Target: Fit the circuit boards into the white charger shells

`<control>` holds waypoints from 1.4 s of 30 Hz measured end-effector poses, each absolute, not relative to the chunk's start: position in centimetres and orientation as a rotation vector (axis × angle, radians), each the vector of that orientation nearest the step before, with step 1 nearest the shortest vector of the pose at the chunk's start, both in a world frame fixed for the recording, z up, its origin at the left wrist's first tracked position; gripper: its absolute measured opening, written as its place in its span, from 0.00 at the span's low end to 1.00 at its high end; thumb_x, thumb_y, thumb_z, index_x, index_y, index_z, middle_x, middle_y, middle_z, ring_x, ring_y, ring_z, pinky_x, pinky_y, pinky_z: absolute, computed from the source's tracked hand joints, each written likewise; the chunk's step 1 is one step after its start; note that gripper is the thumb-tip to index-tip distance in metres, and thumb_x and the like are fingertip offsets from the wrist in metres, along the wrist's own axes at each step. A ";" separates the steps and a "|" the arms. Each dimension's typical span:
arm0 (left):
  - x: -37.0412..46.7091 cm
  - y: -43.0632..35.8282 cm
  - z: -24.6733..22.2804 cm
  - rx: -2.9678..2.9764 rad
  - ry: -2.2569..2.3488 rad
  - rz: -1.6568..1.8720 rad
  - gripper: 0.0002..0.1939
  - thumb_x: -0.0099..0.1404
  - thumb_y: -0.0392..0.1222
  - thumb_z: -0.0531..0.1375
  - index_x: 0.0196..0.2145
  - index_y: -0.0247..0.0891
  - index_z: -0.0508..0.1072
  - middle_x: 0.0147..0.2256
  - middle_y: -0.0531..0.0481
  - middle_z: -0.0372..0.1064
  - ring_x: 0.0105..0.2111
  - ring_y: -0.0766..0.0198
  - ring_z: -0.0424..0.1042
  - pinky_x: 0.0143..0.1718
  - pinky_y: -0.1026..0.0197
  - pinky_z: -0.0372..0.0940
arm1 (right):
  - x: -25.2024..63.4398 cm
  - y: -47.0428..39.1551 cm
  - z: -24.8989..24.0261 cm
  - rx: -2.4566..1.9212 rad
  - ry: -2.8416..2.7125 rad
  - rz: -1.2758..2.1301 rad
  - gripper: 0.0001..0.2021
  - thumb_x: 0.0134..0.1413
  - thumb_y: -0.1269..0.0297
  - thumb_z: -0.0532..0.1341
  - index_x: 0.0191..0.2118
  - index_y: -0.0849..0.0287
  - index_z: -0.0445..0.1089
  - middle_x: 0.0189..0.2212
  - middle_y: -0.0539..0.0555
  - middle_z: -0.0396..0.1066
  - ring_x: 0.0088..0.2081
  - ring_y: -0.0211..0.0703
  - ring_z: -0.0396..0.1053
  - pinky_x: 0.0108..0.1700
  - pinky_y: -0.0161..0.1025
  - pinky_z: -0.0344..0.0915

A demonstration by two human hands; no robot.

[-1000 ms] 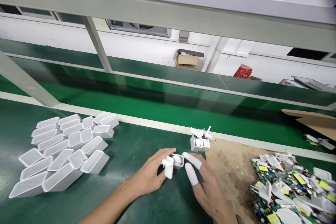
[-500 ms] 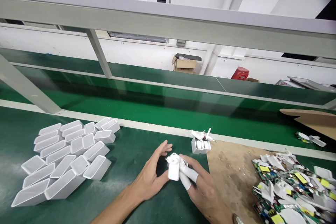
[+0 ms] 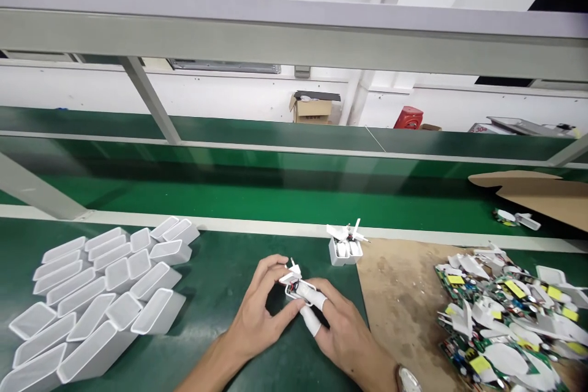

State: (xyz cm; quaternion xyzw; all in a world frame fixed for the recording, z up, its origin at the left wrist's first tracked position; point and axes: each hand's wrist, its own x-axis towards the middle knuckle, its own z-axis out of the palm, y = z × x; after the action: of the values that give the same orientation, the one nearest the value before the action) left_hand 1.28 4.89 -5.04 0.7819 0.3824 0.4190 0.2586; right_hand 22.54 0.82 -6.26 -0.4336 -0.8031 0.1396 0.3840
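Observation:
A small white plastic casing, with electronic parts showing inside it, is held between both hands above the green table. My left hand grips it from the left, thumb at its lower edge and fingers at its top. My right hand holds its right side with fingers wearing white finger covers. Small white pieces stick up at the casing's far end. Just beyond my hands stands a white open box filled with white parts.
Many open white cases stand grouped at the left. At the right, a brown board lies beside a heap of circuit boards and white parts. A pale metal frame crosses above the table.
My left fingers have closed onto the casing, which has turned and now shows its inner parts. The view has shifted slightly.

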 end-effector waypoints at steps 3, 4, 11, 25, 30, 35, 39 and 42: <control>1.3 4.9 -5.3 2.064 1.085 1.086 0.15 0.70 0.39 0.67 0.52 0.45 0.71 0.57 0.42 0.67 0.53 0.52 0.76 0.53 0.51 0.76 | 22.6 0.9 -6.1 -1.130 -1.947 0.435 0.15 0.71 0.68 0.58 0.60 0.56 0.69 0.53 0.60 0.77 0.47 0.47 0.81 0.49 0.41 0.80; 1.2 4.9 -5.4 2.047 1.091 1.067 0.14 0.70 0.40 0.68 0.51 0.45 0.71 0.57 0.42 0.67 0.52 0.53 0.77 0.51 0.52 0.77 | 22.7 0.8 -6.2 -1.145 -1.933 0.424 0.16 0.71 0.68 0.59 0.61 0.56 0.68 0.54 0.61 0.77 0.48 0.47 0.81 0.49 0.41 0.80; 1.0 5.1 -5.7 1.984 1.073 1.036 0.15 0.69 0.41 0.68 0.50 0.45 0.70 0.57 0.43 0.64 0.48 0.57 0.78 0.48 0.54 0.78 | 23.1 0.6 -6.5 -1.171 -2.009 0.327 0.18 0.71 0.66 0.59 0.63 0.55 0.65 0.57 0.62 0.75 0.47 0.49 0.81 0.48 0.44 0.81; 2.5 3.2 -5.4 2.224 0.941 1.319 0.41 0.69 0.34 0.66 0.72 0.48 0.52 0.51 0.41 0.69 0.50 0.50 0.72 0.51 0.45 0.74 | 20.1 1.1 -5.5 -0.912 -0.714 1.704 0.27 0.57 0.41 0.71 0.45 0.63 0.78 0.31 0.60 0.81 0.36 0.58 0.83 0.46 0.59 0.78; 2.8 3.1 -4.9 2.241 0.942 1.338 0.40 0.69 0.34 0.66 0.72 0.46 0.53 0.51 0.41 0.70 0.50 0.50 0.72 0.50 0.47 0.73 | 20.0 1.0 -5.1 -0.901 -0.703 1.706 0.27 0.55 0.41 0.72 0.45 0.63 0.79 0.34 0.61 0.82 0.37 0.59 0.83 0.49 0.60 0.76; 2.4 3.5 -5.3 2.271 1.036 1.287 0.40 0.69 0.36 0.66 0.72 0.45 0.52 0.53 0.40 0.69 0.53 0.48 0.71 0.54 0.44 0.71 | 20.3 0.8 -5.7 -0.997 -0.902 1.450 0.23 0.60 0.44 0.69 0.50 0.57 0.80 0.49 0.62 0.81 0.49 0.59 0.80 0.58 0.59 0.73; 1.9 4.4 -6.2 2.173 1.306 1.152 0.37 0.68 0.38 0.65 0.70 0.47 0.56 0.51 0.42 0.71 0.53 0.46 0.73 0.56 0.40 0.70 | 21.9 0.8 -5.6 -1.080 -1.274 0.859 0.15 0.71 0.53 0.60 0.56 0.50 0.78 0.57 0.58 0.77 0.59 0.55 0.73 0.67 0.56 0.65; 2.0 5.8 -6.4 1.991 1.396 1.053 0.35 0.67 0.42 0.66 0.68 0.46 0.60 0.54 0.41 0.72 0.56 0.45 0.73 0.58 0.40 0.69 | 24.3 1.5 -5.8 -1.205 -1.223 0.542 0.17 0.73 0.55 0.56 0.60 0.50 0.74 0.59 0.58 0.74 0.61 0.54 0.71 0.70 0.59 0.61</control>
State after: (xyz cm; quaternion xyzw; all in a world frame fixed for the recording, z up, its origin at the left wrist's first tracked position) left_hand 2.03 5.80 -6.39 0.7288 0.5110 0.3853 0.2435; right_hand 24.31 1.51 -5.75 -0.5244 -0.5323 0.2357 0.6214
